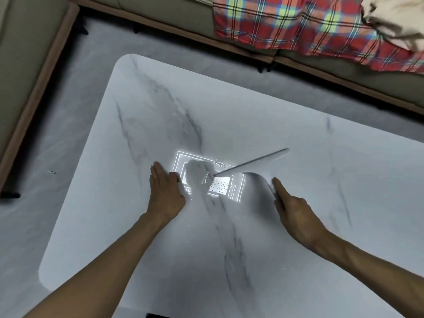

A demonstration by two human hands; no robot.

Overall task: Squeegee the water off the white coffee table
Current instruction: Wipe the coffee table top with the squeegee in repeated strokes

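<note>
Head view: squeegee (pixel 253 164) in right hand (pixel 294 214)

Head view, steeply down, close over table (pixel 298 125)

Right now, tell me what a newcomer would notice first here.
A bright rectangular reflection glares off the middle of the white coffee table, between the flat left hand and the right hand holding a white squeegee. A red plaid blanket lies on the sofa beyond, upper right.
</note>
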